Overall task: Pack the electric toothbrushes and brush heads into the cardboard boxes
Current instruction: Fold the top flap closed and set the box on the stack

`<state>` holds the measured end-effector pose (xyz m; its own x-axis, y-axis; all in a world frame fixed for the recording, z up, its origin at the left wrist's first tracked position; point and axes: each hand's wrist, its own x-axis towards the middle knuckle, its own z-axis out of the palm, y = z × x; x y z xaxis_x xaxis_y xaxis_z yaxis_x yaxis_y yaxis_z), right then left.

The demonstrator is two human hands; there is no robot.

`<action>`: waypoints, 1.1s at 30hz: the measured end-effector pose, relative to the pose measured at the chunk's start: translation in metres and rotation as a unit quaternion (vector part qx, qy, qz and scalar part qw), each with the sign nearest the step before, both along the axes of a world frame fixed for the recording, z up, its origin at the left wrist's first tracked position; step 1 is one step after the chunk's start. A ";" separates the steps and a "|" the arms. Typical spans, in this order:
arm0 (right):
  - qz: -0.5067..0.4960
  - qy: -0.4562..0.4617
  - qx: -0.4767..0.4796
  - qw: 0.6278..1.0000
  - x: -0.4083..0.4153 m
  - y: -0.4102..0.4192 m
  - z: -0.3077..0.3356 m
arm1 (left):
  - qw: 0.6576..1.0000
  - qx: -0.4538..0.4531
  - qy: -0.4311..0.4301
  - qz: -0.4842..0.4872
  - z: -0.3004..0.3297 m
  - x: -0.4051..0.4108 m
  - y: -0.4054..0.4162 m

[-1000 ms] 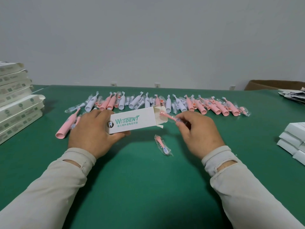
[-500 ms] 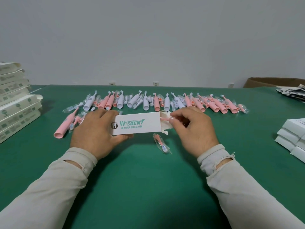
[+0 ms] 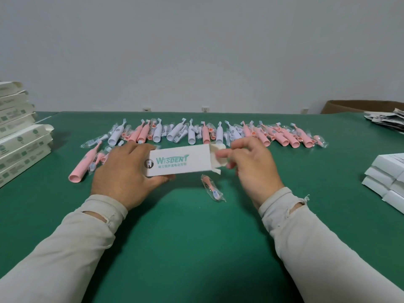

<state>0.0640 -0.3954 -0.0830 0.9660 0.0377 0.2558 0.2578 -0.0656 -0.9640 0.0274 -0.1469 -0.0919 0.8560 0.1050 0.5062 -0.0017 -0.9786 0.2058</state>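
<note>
- Landmark: white cardboard box [image 3: 178,160], green "WISDENT" print on its face, held lying lengthwise just above the green worktop [image 3: 196,248], near its middle.
- Left hand [image 3: 124,171] grips the box's left end, fingers curled over the top edge, thumb underneath.
- Right hand [image 3: 251,169] at the box's right end, which is open with flaps [image 3: 217,157] folded out. Forefinger and thumb pinch at the end flap; cannot tell whether anything else sits between the fingertips.
- Box contents not visible from this angle.
- Just below the box's right end: one pink brush head in a clear wrapper [image 3: 213,190], lying on the worktop, apart from both hands.
- Beyond the box: a long row of pink and white electric toothbrushes [image 3: 196,133] mixed with wrapped brush heads, spread across the worktop.
- Left of the box: a single pink toothbrush [image 3: 84,164] lying at a slant, with small wrapped heads beside it, partly hidden by the left hand.
- Far left of the box: stack of printed boxes [image 3: 19,136] at the worktop edge.
- Far right of the box: stack of plain white boxes [image 3: 387,178]; behind it a loose pile of leaflets [image 3: 387,119] and a brown carton [image 3: 358,106].
- Both forearms in pale sleeves.
</note>
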 end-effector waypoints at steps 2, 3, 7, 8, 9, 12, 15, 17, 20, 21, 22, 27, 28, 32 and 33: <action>-0.101 -0.026 -0.061 0.993 0.007 -0.009 -0.006 | 1.000 -0.014 -0.012 0.025 0.001 0.002 0.007; -0.108 -0.024 -0.140 0.984 0.008 -0.012 -0.009 | 0.999 -0.020 -0.014 0.039 0.001 0.003 0.011; 0.026 0.047 -0.454 0.890 -0.003 -0.003 -0.014 | 0.998 -0.019 -0.012 0.064 -0.002 0.005 0.019; 0.032 0.044 -0.498 0.866 -0.005 0.001 -0.012 | 0.998 -0.015 -0.010 0.062 -0.002 0.005 0.019; 0.034 0.035 -0.536 0.843 -0.007 0.004 -0.009 | 0.998 -0.012 -0.008 0.060 -0.002 0.006 0.019; 0.019 0.018 -0.581 0.814 -0.008 0.001 0.000 | 0.999 -0.009 0.001 0.052 -0.002 0.006 0.018; -0.080 -0.057 -0.455 0.885 -0.003 -0.016 0.008 | 0.999 -0.005 -0.002 0.051 -0.001 0.004 0.017; -0.130 -0.142 -0.369 0.909 -0.002 -0.024 0.014 | 0.998 0.000 -0.008 0.055 0.000 0.002 0.015; -0.120 -0.206 -0.377 0.895 -0.002 -0.021 0.014 | 0.999 0.007 -0.011 0.051 0.000 0.001 0.010; -0.113 -0.214 -0.387 0.890 -0.001 -0.019 0.012 | 0.999 0.010 -0.013 0.043 0.000 0.000 0.008; -0.108 -0.217 -0.395 0.886 -0.001 -0.017 0.010 | 0.999 0.013 -0.016 0.034 0.000 0.000 0.006; -0.066 -0.183 -0.267 0.944 -0.006 -0.006 0.006 | 0.999 0.037 -0.010 0.000 -0.001 -0.001 -0.007; -0.029 -0.147 -0.184 0.971 -0.009 -0.003 0.005 | 0.999 0.035 -0.011 -0.004 -0.001 -0.001 -0.010; 0.140 0.008 0.027 0.990 -0.015 0.011 0.005 | 1.000 0.016 -0.005 -0.009 -0.004 0.000 -0.009; 0.153 0.013 0.010 0.988 -0.014 0.012 0.004 | 1.000 0.015 0.000 -0.011 -0.005 0.000 -0.008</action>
<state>0.0500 -0.3830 -0.0794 0.9167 0.3235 0.2346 0.2378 0.0303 -0.9708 0.0273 -0.1552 -0.0968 0.8581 0.0706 0.5086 -0.0234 -0.9841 0.1761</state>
